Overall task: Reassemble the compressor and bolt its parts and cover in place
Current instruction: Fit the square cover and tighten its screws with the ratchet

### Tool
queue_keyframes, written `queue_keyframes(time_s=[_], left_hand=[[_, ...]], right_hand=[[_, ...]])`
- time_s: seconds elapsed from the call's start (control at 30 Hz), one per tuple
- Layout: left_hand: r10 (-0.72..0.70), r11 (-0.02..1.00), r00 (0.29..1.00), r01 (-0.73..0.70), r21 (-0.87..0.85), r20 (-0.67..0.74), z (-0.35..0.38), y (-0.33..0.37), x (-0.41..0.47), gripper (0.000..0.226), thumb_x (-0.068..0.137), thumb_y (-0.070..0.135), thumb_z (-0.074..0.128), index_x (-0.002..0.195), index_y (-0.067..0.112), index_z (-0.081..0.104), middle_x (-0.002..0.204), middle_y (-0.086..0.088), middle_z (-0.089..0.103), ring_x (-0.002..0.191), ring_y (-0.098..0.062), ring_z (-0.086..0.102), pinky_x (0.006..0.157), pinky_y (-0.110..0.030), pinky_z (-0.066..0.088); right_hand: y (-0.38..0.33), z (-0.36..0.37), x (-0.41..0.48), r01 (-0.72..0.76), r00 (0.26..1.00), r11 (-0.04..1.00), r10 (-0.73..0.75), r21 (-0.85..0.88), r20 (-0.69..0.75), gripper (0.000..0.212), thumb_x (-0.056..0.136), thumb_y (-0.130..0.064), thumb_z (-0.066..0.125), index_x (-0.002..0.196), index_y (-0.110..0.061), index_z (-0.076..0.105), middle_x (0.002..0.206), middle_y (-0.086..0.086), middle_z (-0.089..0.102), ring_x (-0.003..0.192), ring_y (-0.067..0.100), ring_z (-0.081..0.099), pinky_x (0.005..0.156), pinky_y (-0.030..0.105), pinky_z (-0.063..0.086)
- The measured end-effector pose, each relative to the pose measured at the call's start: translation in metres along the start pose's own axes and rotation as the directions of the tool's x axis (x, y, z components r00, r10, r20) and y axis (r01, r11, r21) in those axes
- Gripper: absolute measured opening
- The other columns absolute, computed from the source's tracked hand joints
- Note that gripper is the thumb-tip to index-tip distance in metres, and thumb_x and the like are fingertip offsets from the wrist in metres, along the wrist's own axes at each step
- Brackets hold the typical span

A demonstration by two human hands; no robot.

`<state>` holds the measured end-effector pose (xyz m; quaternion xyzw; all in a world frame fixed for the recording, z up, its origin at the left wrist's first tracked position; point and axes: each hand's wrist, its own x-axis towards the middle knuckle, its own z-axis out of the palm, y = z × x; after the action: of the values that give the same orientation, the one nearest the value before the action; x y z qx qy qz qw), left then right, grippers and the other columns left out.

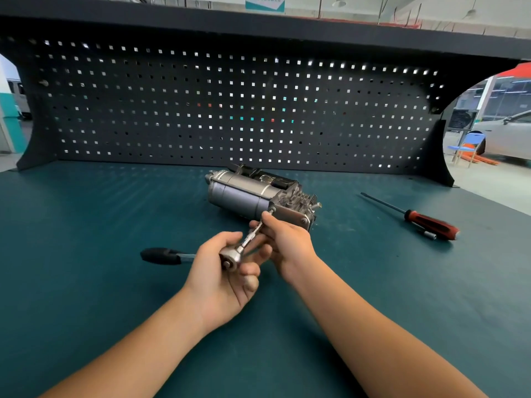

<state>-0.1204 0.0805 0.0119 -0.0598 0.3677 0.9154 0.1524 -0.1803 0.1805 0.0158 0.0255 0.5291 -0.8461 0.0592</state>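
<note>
Left hand (218,278) grips ratchet (231,255); right hand (290,245) pinches its extension (253,233) at compressor (241,193).

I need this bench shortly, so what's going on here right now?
A person is bolting up the grey metal compressor lying on the dark green bench mat. The left hand grips the head of a chrome ratchet wrench with a black handle, while the right hand pinches its extension bar, whose tip meets a bolt on the compressor's end plate. A red-and-black screwdriver lies untouched to the right.
</note>
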Motion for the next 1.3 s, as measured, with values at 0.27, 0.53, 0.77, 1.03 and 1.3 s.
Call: queue_keyframes(time_s=[0.27, 0.53, 0.77, 1.03, 1.3], left_hand=[[0.013, 0.989, 0.996, 0.0, 0.151, -0.087, -0.001, 0.006, 0.002, 0.021, 0.09, 0.009, 0.043, 0.091, 0.0, 0.061, 0.05, 0.002, 0.049, 0.03, -0.003, 0.036, 0.03, -0.01, 0.028], [0.046, 0.998, 0.997, -0.043, -0.048, 0.065, -0.003, 0.017, 0.0, 0.046, 0.076, -0.004, 0.046, 0.117, 0.017, 0.051, 0.084, -0.018, 0.07, 0.041, -0.007, 0.054, 0.038, -0.016, 0.049], [0.09, 0.994, 0.989, -0.096, 0.054, 0.115, -0.008, 0.016, 0.002, 0.053, 0.068, -0.004, 0.043, 0.107, 0.023, 0.067, 0.077, -0.01, 0.065, 0.032, -0.002, 0.033, 0.028, -0.012, 0.028], [0.087, 0.989, 0.996, -0.084, 0.123, -0.023, 0.0, 0.019, -0.004, 0.029, 0.068, -0.002, 0.045, 0.087, 0.009, 0.063, 0.07, -0.01, 0.066, 0.032, -0.001, 0.037, 0.028, -0.009, 0.028], [0.115, 0.94, 0.978, -0.051, 0.336, -0.173, -0.015, 0.04, -0.019, 0.029, 0.065, 0.006, 0.046, 0.088, 0.006, 0.064, 0.06, -0.007, 0.063, 0.028, -0.004, 0.034, 0.029, -0.009, 0.028]], right_hand=[[-0.001, -0.003, -0.002, 0.004, 0.999, 0.998, -0.002, -0.069, 0.033, 0.016, 0.093, -0.015, 0.056, 0.081, -0.004, 0.058, 0.06, 0.002, 0.069, 0.041, 0.013, 0.059, 0.048, 0.02, 0.052], [0.001, 0.001, -0.002, 0.12, 0.991, 0.948, -0.129, -0.294, -0.014, 0.034, 0.09, -0.025, 0.061, 0.061, -0.01, 0.053, 0.056, 0.002, 0.056, 0.054, 0.015, 0.056, 0.059, 0.027, 0.05], [-0.003, 0.002, -0.003, 0.031, 0.999, 0.988, -0.024, -0.151, 0.049, 0.022, 0.095, -0.02, 0.054, 0.076, -0.009, 0.061, 0.059, -0.003, 0.069, 0.05, 0.009, 0.061, 0.06, 0.022, 0.052], [0.001, 0.0, -0.005, 0.063, 0.994, 0.983, -0.045, -0.17, 0.102, 0.026, 0.094, -0.02, 0.055, 0.07, -0.01, 0.058, 0.05, -0.006, 0.059, 0.048, 0.006, 0.057, 0.062, 0.021, 0.05], [0.008, 0.005, -0.019, -0.092, 0.974, 0.965, 0.138, -0.244, 0.18, 0.017, 0.093, -0.021, 0.057, 0.078, -0.012, 0.059, 0.061, -0.003, 0.069, 0.054, 0.008, 0.065, 0.054, 0.017, 0.047]])
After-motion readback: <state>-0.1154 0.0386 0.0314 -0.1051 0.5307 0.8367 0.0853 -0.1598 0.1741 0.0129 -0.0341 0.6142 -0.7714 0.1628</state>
